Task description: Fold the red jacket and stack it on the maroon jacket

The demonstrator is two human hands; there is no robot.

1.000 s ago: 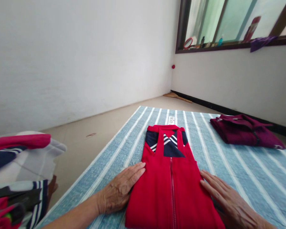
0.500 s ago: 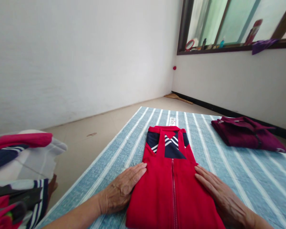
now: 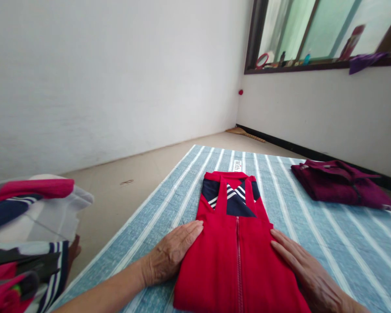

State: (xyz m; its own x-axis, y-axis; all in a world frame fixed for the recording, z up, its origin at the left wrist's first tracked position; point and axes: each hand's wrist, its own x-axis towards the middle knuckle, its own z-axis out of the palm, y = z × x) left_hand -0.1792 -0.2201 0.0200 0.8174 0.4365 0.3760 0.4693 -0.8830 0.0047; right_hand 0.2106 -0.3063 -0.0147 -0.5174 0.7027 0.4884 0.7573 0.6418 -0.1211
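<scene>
A folded red zip-up jacket (image 3: 220,256) with navy panels and white stripes at the collar lies flat on a blue-and-white striped cloth (image 3: 156,217). Its zipper runs down the middle toward me. My left hand (image 3: 172,252) rests along the jacket's left edge, fingers stretched out, fingertips touching the fabric. Along the right edge lies my right hand (image 3: 309,269), its fingers extended and touching the side of the jacket. Neither hand grips the cloth. The jacket's near end runs out of the bottom of the view.
A folded maroon garment (image 3: 339,182) lies on the striped cloth at the right. Piled clothes (image 3: 29,226) stand at the left, beside the cloth. Behind are a white wall (image 3: 117,78) and a window sill with a pink bottle (image 3: 352,42) and a purple cloth (image 3: 365,63).
The view has shifted very slightly, so everything sits a little further right. My right hand has slid a touch down the jacket's edge; the jacket keeps its shape.
</scene>
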